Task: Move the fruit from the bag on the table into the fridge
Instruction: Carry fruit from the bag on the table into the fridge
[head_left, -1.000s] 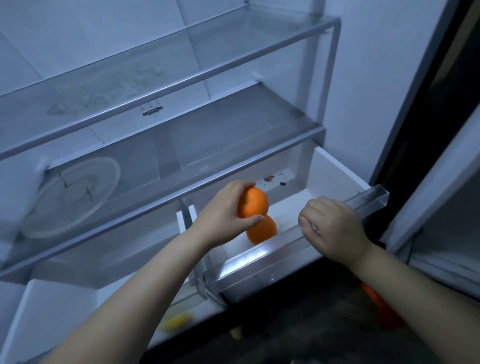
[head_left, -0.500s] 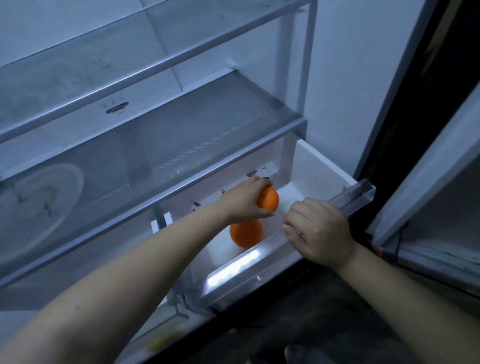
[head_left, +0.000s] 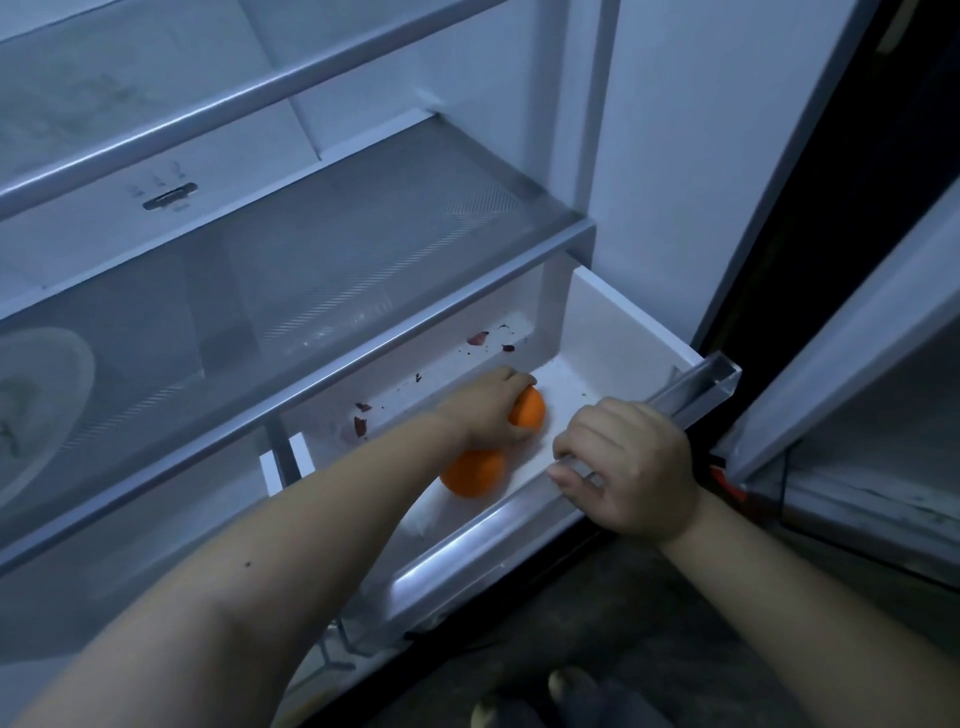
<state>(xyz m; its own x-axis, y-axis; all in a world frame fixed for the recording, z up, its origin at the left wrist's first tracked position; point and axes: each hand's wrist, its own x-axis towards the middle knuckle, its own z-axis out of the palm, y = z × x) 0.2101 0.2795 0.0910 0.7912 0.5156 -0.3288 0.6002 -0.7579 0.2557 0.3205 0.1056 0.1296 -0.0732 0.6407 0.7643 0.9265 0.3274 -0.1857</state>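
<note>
In the middle of the frame the left hand (head_left: 488, 410) reaches into the open white drawer (head_left: 613, 322), its fingers curled over an orange (head_left: 529, 410); I cannot tell if it touches the floor. A second orange (head_left: 474, 473) lies in the drawer just lower left, partly under the wrist. The right hand (head_left: 628, 473) grips the drawer's front edge, fingers curled close together.

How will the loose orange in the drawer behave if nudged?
Round, so the loose orange will probably roll on the smooth drawer floor. It looks firm, likely not fragile. The held orange under the left hand may block it.
</note>
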